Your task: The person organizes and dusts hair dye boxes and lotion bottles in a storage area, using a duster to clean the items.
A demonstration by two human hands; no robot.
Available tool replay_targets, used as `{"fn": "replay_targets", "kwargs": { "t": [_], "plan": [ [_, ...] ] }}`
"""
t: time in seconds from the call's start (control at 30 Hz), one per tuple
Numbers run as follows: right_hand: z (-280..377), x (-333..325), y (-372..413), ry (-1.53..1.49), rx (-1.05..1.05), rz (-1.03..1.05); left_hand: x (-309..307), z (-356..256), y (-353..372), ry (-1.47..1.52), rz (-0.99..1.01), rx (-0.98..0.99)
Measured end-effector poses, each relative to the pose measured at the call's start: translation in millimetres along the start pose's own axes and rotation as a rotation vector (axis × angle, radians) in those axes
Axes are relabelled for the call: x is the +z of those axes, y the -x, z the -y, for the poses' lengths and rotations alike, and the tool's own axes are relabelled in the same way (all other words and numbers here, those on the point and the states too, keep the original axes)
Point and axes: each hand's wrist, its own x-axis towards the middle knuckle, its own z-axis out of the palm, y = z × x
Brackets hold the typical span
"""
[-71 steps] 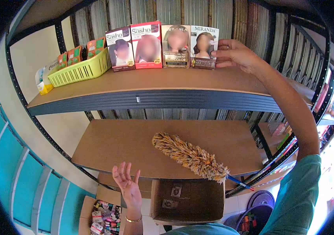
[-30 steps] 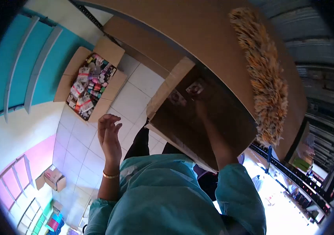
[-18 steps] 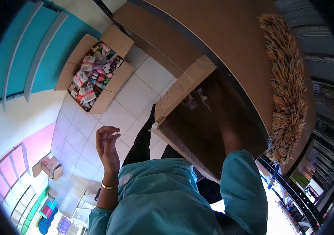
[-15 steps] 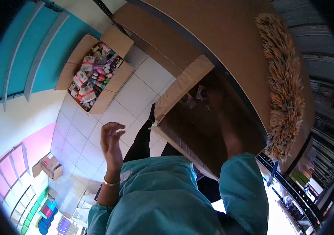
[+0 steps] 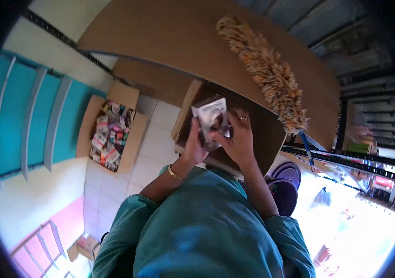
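Note:
A small box-like pack [image 5: 212, 115] with a pale printed front and dark sides is held up over an open cardboard carton [image 5: 268, 139]. Motion blur makes its print unreadable. My left hand [image 5: 194, 147], a gold bracelet at its wrist, is closed around the pack's lower left side. My right hand [image 5: 240, 141] grips the right side, its thumb across the front and a ring on one finger. The carton's inside is dark, and my hands and the pack cover part of its opening.
A shelf board [image 5: 169, 34] overhangs the carton, with a fluffy orange-brown duster [image 5: 267, 69] on it. At left on the tiled floor, an open carton [image 5: 131, 143] holds many bottles and packets. Purple tubs [image 5: 284, 194] stand at right, beside metal shelving.
My right hand has come up out of the carton with the pack. My left hand has moved right and closed on it too. The view has turned and shifted.

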Motion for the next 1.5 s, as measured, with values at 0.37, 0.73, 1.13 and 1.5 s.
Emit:
{"fn": "replay_targets", "kwargs": {
  "t": [0.37, 0.73, 1.13, 1.5],
  "plan": [
    [-174.9, -79.8, -2.2, 0.8, 0.286, 0.0, 39.4, -52.0, -31.9, 0.217, 0.347, -0.042],
    [-71.3, -54.7, 88.4, 0.162, -0.193, -0.004, 34.6, -94.4, -26.1, 0.636, 0.417, 0.056],
    [-78.8, -56.5, 86.4, 0.078, -0.163, -0.116, 47.3, -90.7, -27.8, 0.212, 0.266, 0.35],
    [-112.7, -144.6, 86.8, 0.278, -0.076, -0.004, 45.5, -115.6, -13.0, -1.464, 0.091, 0.925]
  ]
}}
